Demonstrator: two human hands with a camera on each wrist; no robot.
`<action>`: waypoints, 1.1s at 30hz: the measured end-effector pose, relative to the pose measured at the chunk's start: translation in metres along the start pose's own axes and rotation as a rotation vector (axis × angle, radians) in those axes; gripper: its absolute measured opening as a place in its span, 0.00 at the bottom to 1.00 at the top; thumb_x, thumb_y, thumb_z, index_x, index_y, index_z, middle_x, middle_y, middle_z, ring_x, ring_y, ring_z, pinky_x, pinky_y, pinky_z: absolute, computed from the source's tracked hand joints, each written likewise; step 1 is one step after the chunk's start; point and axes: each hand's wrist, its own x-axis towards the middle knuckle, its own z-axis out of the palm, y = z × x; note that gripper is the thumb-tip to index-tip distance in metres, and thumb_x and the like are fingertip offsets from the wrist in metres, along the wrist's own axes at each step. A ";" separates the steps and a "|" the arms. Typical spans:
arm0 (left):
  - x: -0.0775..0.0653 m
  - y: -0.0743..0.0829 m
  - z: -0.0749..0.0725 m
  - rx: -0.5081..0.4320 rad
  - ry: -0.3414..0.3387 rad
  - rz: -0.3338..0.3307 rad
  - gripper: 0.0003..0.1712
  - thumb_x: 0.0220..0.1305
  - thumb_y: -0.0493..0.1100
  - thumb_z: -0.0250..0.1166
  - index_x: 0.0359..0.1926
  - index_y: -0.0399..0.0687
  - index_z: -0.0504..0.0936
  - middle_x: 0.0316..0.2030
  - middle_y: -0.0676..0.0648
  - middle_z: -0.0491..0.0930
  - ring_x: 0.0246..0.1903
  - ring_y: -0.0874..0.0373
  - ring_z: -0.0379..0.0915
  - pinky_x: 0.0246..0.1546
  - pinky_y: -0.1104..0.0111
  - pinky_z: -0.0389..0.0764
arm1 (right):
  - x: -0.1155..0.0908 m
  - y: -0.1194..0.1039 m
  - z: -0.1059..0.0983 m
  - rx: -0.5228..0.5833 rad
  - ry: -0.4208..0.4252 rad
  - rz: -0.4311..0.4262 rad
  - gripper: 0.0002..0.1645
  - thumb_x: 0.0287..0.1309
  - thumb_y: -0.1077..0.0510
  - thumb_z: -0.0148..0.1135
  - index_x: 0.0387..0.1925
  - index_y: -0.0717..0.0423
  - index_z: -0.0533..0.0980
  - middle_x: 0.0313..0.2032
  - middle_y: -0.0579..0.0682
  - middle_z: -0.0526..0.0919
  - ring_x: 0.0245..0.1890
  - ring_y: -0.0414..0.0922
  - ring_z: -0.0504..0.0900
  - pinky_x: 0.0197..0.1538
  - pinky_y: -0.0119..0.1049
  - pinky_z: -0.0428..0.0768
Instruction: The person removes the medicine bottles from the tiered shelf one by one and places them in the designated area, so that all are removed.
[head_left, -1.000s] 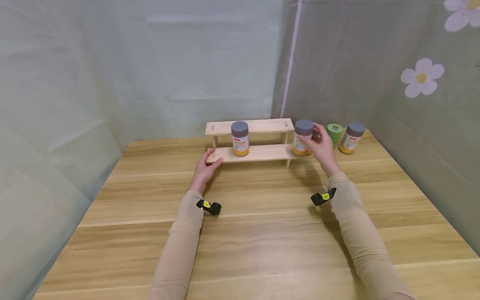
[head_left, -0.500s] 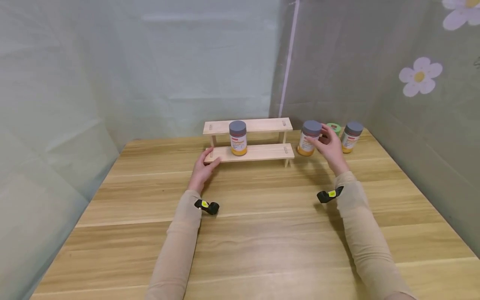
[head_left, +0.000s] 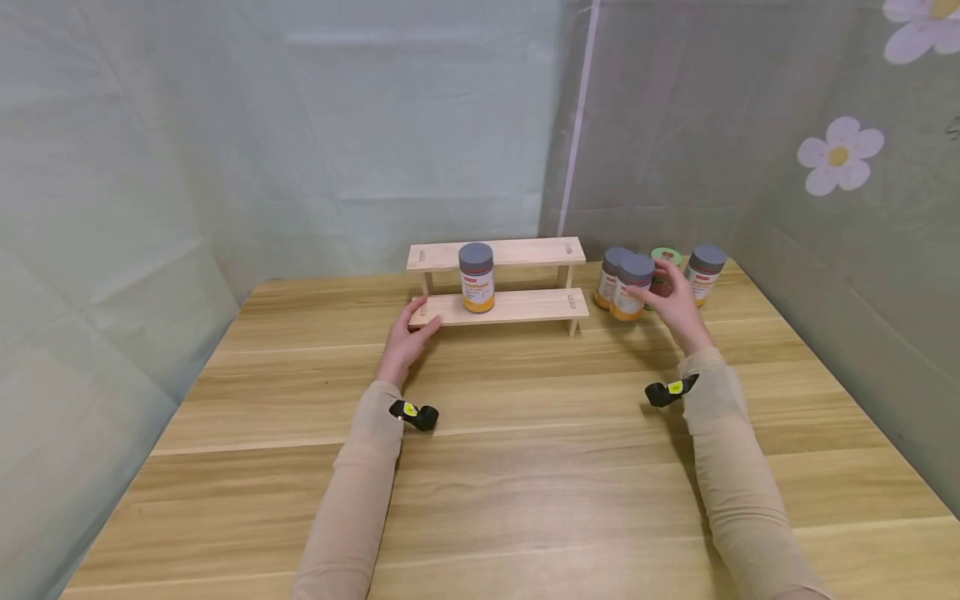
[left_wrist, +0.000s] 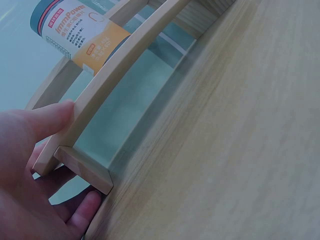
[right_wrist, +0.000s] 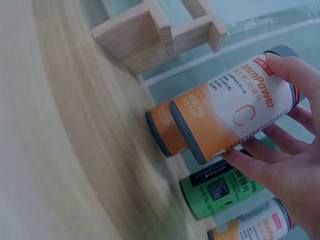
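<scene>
White-and-orange jar (right_wrist: 235, 107), blue-grey lid (head_left: 636, 267); green container (right_wrist: 220, 192); pale wooden rack (head_left: 532, 307); brown-streaked table (head_left: 525, 467); beige sleeves (head_left: 356, 492); white-flowered grey backdrop (head_left: 862, 275)

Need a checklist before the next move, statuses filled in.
1. Grip on held jar: ok; right hand has thumb and fingers round it.
2. Held jar off table: ok; right wrist view shows it lifted.
3. Shelf held: ok; left hand grips its left end.
4. Shelved jar upright: ok.
5. Held jar apart from rear jar: cannot tell; they overlap in view.
6. Green can unobstructed in head view: not ok; partly hidden.
</scene>
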 end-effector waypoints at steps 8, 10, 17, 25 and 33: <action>-0.001 -0.001 -0.001 -0.002 0.006 0.010 0.36 0.65 0.51 0.63 0.72 0.62 0.61 0.76 0.47 0.49 0.74 0.49 0.48 0.73 0.54 0.54 | -0.004 0.006 -0.006 -0.039 -0.043 0.025 0.42 0.59 0.52 0.66 0.71 0.52 0.58 0.51 0.38 0.67 0.48 0.36 0.72 0.51 0.28 0.70; -0.001 -0.001 -0.001 -0.001 0.006 0.012 0.36 0.66 0.51 0.63 0.72 0.63 0.61 0.76 0.47 0.49 0.74 0.49 0.49 0.73 0.54 0.55 | -0.004 0.006 -0.008 -0.039 -0.054 0.027 0.42 0.60 0.52 0.66 0.71 0.52 0.57 0.51 0.37 0.67 0.49 0.38 0.72 0.52 0.30 0.70; 0.000 -0.001 -0.003 0.009 0.006 0.016 0.36 0.66 0.51 0.63 0.72 0.62 0.60 0.77 0.48 0.48 0.75 0.50 0.46 0.74 0.54 0.52 | -0.003 0.009 -0.014 -0.088 -0.078 0.037 0.42 0.61 0.52 0.65 0.71 0.52 0.56 0.54 0.41 0.67 0.53 0.41 0.71 0.53 0.30 0.70; 0.000 0.001 -0.002 0.011 0.008 0.016 0.36 0.65 0.52 0.63 0.72 0.63 0.61 0.77 0.49 0.49 0.75 0.50 0.45 0.75 0.55 0.49 | -0.002 0.013 -0.021 -0.092 -0.100 0.032 0.41 0.61 0.54 0.65 0.70 0.54 0.56 0.56 0.45 0.68 0.49 0.36 0.71 0.50 0.24 0.70; -0.001 0.001 0.000 0.018 0.003 0.019 0.36 0.66 0.52 0.63 0.72 0.62 0.60 0.76 0.48 0.49 0.75 0.50 0.46 0.75 0.55 0.49 | -0.006 0.021 -0.024 -0.003 -0.100 0.000 0.34 0.60 0.59 0.65 0.64 0.50 0.61 0.47 0.33 0.70 0.47 0.32 0.72 0.48 0.19 0.71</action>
